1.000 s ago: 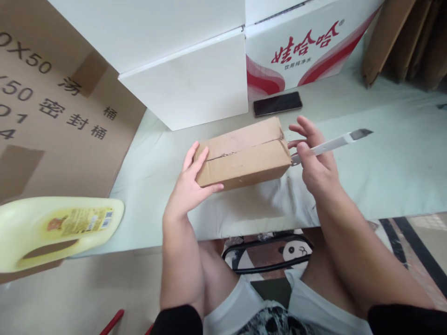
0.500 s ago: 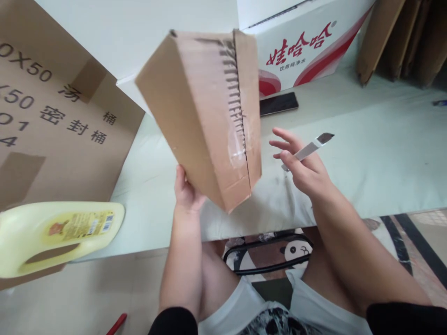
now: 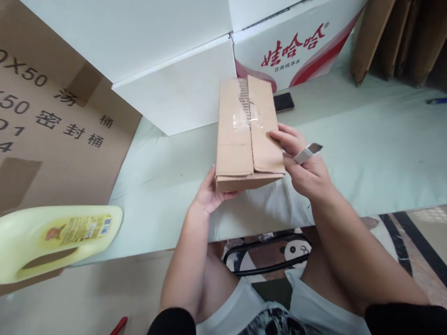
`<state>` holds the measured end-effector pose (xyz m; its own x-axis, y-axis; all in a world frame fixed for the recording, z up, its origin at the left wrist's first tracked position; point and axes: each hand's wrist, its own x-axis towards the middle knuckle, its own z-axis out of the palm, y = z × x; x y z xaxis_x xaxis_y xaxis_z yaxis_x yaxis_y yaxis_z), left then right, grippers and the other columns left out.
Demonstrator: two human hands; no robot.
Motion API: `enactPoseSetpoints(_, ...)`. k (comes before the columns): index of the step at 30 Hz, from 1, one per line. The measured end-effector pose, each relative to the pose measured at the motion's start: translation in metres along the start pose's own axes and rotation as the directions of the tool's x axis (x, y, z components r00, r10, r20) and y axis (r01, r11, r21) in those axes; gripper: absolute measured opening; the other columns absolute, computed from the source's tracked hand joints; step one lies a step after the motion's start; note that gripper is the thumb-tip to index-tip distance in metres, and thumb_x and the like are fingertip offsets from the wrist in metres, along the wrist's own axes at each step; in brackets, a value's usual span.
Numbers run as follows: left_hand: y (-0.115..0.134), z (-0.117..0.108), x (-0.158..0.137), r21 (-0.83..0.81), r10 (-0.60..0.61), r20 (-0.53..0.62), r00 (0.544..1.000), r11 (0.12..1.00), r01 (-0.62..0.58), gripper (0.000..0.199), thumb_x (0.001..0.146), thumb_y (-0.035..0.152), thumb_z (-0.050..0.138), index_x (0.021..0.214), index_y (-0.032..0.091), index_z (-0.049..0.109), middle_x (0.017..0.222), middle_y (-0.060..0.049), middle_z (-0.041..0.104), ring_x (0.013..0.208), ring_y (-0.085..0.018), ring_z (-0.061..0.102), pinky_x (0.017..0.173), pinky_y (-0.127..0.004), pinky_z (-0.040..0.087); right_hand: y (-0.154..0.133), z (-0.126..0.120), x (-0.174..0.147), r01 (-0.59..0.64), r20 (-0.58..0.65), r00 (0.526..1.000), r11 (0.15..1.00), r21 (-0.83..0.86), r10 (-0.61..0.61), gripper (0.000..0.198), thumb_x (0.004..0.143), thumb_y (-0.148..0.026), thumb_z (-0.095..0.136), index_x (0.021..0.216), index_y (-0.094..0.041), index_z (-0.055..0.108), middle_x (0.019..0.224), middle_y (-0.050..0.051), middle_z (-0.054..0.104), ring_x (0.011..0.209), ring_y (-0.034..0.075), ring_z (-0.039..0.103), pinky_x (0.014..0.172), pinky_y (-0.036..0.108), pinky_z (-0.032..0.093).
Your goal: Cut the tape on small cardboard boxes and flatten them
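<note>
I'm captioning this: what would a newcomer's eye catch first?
Probably the taped cardboard box in the middle, held between the left hand at its near-left corner and the right hand on its right side. Next, the knife in the right hand, its blade pointing away from the box. Then the pale yellow bottle at far left and the red-lettered white carton behind.

Short black sleeves (image 3: 172,321) have plain hems; forearms (image 3: 186,256), left hand (image 3: 209,194) and right hand (image 3: 309,173) are bare. The dark shirt front (image 3: 279,322) carries a mottled pale print. Pale, wide-legged shorts (image 3: 225,302) leave the thighs (image 3: 218,281) partly bare.
</note>
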<state>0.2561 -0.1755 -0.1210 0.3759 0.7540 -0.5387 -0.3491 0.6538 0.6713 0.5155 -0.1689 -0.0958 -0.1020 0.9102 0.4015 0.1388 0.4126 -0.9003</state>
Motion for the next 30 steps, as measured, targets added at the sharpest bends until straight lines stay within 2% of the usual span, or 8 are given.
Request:
enactPoseSetpoints(6, -0.006, -0.002, 0.007, 0.038, 0.017, -0.17, 0.985, 0.999, -0.011, 0.042, 0.092, 0.047, 0.063, 0.12, 0.017, 0.068, 0.097, -0.011, 0.077, 0.077, -0.024, 0.075, 0.063, -0.035, 0.064, 0.0, -0.005, 0.001, -0.136, -0.003, 0.991, 0.99, 0.022, 0.136, 0.039, 0.09, -0.029, 0.061, 0.126, -0.031, 0.073, 0.156, 0.003, 0.054, 0.153, 0.033, 0.041, 0.127, 0.057, 0.032)
enactPoseSetpoints(14, -0.007, 0.008, 0.005, 0.27, 0.129, -0.269, 0.955, 0.961, -0.054, 0.051, 0.083, 0.045, 0.075, 0.127, 0.024, 0.061, 0.088, -0.004, 0.075, 0.072, -0.019, 0.072, 0.065, -0.031, 0.059, 0.001, 0.002, 0.003, -0.179, -0.06, 0.982, 0.983, 0.036, 0.181, 0.022, 0.095, -0.041, 0.059, 0.106, -0.027, 0.072, 0.139, 0.006, 0.067, 0.143, 0.032, 0.052, 0.122, 0.057, 0.037)
enactPoseSetpoints(18, -0.008, 0.007, 0.004, 0.562, 0.306, -0.242, 0.921, 0.818, -0.124, 0.035, 0.083, 0.044, 0.075, 0.107, 0.019, 0.074, 0.09, -0.007, 0.077, 0.077, -0.019, 0.071, 0.068, -0.03, 0.056, 0.003, 0.004, 0.003, -0.206, -0.059, 0.977, 0.978, -0.018, 0.205, 0.024, 0.097, -0.046, 0.056, 0.106, -0.028, 0.068, 0.124, 0.006, 0.071, 0.121, 0.029, 0.065, 0.111, 0.053, 0.048)
enactPoseSetpoints(21, -0.004, 0.0, 0.008, 0.695, 0.492, -0.262, 0.83, 0.693, -0.192, 0.026, 0.082, 0.041, 0.074, 0.094, 0.017, 0.075, 0.095, -0.009, 0.077, 0.078, -0.02, 0.07, 0.072, -0.032, 0.055, 0.003, 0.002, 0.003, -0.182, -0.027, 0.983, 0.982, -0.049, 0.181, 0.025, 0.097, -0.045, 0.056, 0.113, -0.031, 0.07, 0.127, 0.006, 0.069, 0.123, 0.029, 0.063, 0.113, 0.054, 0.047)
enactPoseSetpoints(24, 0.006, -0.003, 0.007, 0.73, 0.717, -0.304, 0.628, 0.599, -0.33, 0.027, 0.084, 0.043, 0.073, 0.099, 0.02, 0.072, 0.106, -0.009, 0.076, 0.094, -0.023, 0.071, 0.085, -0.036, 0.056, 0.001, 0.002, 0.003, -0.162, 0.022, 0.986, 0.982, -0.094, 0.165, 0.029, 0.097, -0.043, 0.057, 0.118, -0.031, 0.073, 0.131, 0.007, 0.067, 0.13, 0.031, 0.06, 0.117, 0.055, 0.044)
enactPoseSetpoints(27, 0.018, 0.002, -0.002, 0.741, 0.875, -0.171, 0.453, 0.418, -0.526, 0.036, 0.088, 0.051, 0.07, 0.113, 0.025, 0.069, 0.124, -0.009, 0.071, 0.122, -0.027, 0.065, 0.099, -0.04, 0.054, -0.001, 0.004, 0.002, -0.139, 0.092, 0.984, 0.981, -0.139, 0.153, 0.034, 0.097, -0.045, 0.058, 0.123, -0.03, 0.075, 0.138, 0.009, 0.062, 0.136, 0.033, 0.056, 0.12, 0.059, 0.04)
enactPoseSetpoints(29, 0.023, 0.008, -0.009, 0.756, 0.904, -0.016, 0.427, 0.29, -0.587, 0.044, 0.091, 0.058, 0.066, 0.122, 0.026, 0.068, 0.138, -0.01, 0.065, 0.136, -0.031, 0.057, 0.108, -0.044, 0.051, -0.002, 0.004, 0.002, -0.116, 0.115, 0.984, 0.981, -0.156, 0.134, 0.037, 0.098, -0.046, 0.057, 0.126, -0.031, 0.075, 0.139, 0.009, 0.062, 0.138, 0.033, 0.054, 0.12, 0.06, 0.039)
enactPoseSetpoints(30, 0.023, 0.011, -0.011, 0.772, 0.895, 0.062, 0.441, 0.237, -0.59, 0.047, 0.091, 0.06, 0.065, 0.124, 0.026, 0.068, 0.144, -0.011, 0.061, 0.141, -0.032, 0.053, 0.111, -0.047, 0.048, -0.002, 0.004, 0.002, -0.105, 0.124, 0.984, 0.981, -0.161, 0.126, 0.037, 0.098, -0.047, 0.057, 0.126, -0.031, 0.075, 0.138, 0.009, 0.062, 0.138, 0.034, 0.053, 0.12, 0.061, 0.04)
